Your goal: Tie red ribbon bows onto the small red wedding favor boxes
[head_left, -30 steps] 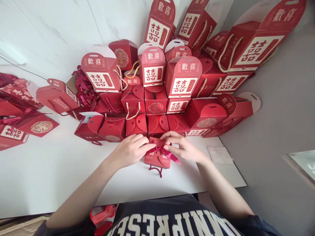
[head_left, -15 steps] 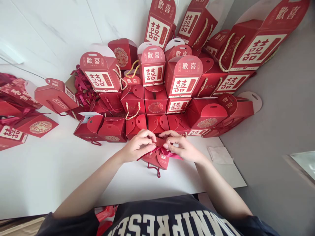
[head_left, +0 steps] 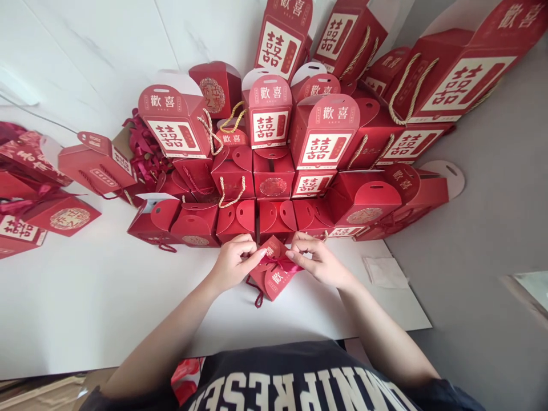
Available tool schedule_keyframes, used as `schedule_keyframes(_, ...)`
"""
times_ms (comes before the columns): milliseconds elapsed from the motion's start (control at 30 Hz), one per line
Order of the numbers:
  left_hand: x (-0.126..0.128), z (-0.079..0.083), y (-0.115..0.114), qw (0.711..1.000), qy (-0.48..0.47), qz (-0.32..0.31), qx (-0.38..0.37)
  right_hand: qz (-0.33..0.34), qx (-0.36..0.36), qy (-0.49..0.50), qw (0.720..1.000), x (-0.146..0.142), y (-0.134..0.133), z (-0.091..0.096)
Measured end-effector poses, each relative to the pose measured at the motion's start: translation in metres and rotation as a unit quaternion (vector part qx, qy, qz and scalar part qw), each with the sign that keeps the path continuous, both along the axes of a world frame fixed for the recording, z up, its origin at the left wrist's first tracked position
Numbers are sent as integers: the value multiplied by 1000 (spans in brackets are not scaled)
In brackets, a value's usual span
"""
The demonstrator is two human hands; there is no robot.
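A small red gift box (head_left: 274, 285) with white characters sits turned at an angle on the white table, right in front of me. Across its top runs a crimson ribbon (head_left: 280, 262), gathered at the middle. My left hand (head_left: 236, 261) pinches the ribbon at the box's left side, thumb against curled fingers. On the other side my right hand (head_left: 319, 260) grips the ribbon's right part the same way. A dark red cord handle (head_left: 257, 297) hangs from the box onto the table at its lower left.
Stacked red gift boxes (head_left: 274, 182) form a wall just behind the hands. More boxes (head_left: 64, 217) lie at the left, near a heap of crimson ribbons (head_left: 148, 145). A pale folded sheet (head_left: 385, 272) lies at right, beside the grey wall (head_left: 479, 217).
My hands have moved apart, drawing the ribbon outward. The gift box has turned, and its cord handle now lies further left.
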State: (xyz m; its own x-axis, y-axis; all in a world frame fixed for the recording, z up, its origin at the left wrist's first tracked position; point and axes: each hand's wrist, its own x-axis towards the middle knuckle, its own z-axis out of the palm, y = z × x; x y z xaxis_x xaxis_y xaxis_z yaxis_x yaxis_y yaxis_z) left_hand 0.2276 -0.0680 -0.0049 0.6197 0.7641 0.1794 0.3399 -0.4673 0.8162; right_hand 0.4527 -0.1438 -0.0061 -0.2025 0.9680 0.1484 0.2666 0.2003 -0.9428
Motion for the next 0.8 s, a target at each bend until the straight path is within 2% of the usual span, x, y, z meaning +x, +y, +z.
schedule_keyframes(167,-1,-11,1,994,-65,31,-84,-14,-12,44,999,2,1,-9)
schedule_keyframes(333,-2,-25,-2,988,-86,50,-114,-15,-22,56,998,3,2,-19)
schedule_keyframes(433,-6,-26,-4,986,-94,46,-128,-19,-32,63,997,4,4,-26)
schedule_keyframes(500,-10,-17,-4,988,-85,25,-124,-15,-40,63,997,6,5,-26)
schedule_keyframes(600,-17,9,-5,996,-23,-48,-66,-6,-53,62,997,11,3,-18)
schedule_keyframes(667,-19,26,-4,994,17,-99,-34,-47,-41,53,997,12,-3,-9)
schedule_keyframes(767,-15,42,4,985,20,-149,-85,-165,62,-17,984,2,-19,6)
schedule_keyframes(800,-13,45,8,980,16,-157,-118,-175,115,-51,976,-4,-25,10)
